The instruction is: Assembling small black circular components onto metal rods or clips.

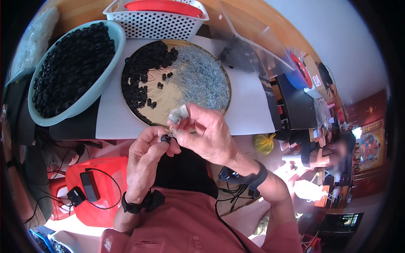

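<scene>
In front of my chest my two hands meet, just off the near edge of the table. My left hand pinches a small black ring-shaped part between thumb and fingers. My right hand, with pale tape wrapped round a finger, closes its fingertips right beside that part; what it grips is too small to make out. Beyond them lies a round gold tray. Loose black parts cover its left side, and a heap of small clear pieces fills its right.
A pale green basin full of black ring parts stands left of the tray. Behind it sits a white perforated basket with a red tray. A clear plastic box is at the back right. Other people sit at both sides.
</scene>
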